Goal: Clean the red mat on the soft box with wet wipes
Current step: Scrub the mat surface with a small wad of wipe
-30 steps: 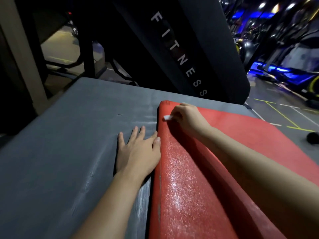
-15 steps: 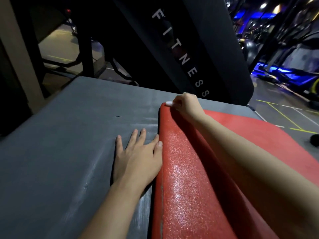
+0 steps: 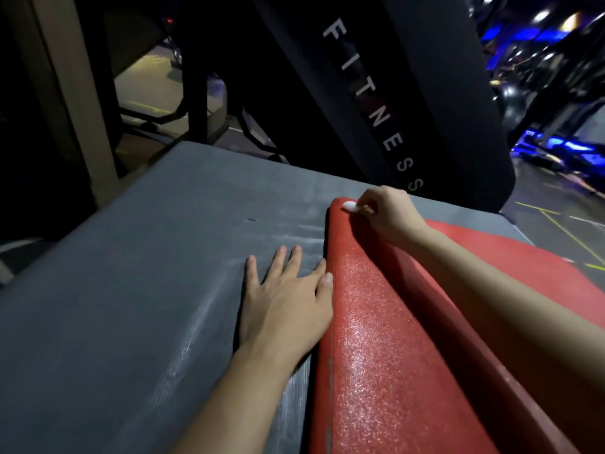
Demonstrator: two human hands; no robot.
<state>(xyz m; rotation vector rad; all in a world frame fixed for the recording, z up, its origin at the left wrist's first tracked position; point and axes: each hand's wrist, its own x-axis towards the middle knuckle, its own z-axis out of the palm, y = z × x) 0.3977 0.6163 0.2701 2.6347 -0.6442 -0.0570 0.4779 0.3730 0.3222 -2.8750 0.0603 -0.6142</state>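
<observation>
Your right hand (image 3: 391, 217) pinches a wet wipe (image 3: 349, 206) at twelve o'clock on the red mat (image 3: 386, 371); your left hand (image 3: 288, 306), flat and released, rests on the soft box (image 3: 131, 290).

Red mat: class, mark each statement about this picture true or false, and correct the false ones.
1. The right hand pinches a white wipe at the far corner of the red mat. True.
2. The left hand holds a wipe too. False: it lies flat on the grey box, fingers straight.
3. The mat's near surface glistens. True.
4. FITNESS is printed on the mat. False: it is on the dark panel behind the box.
</observation>
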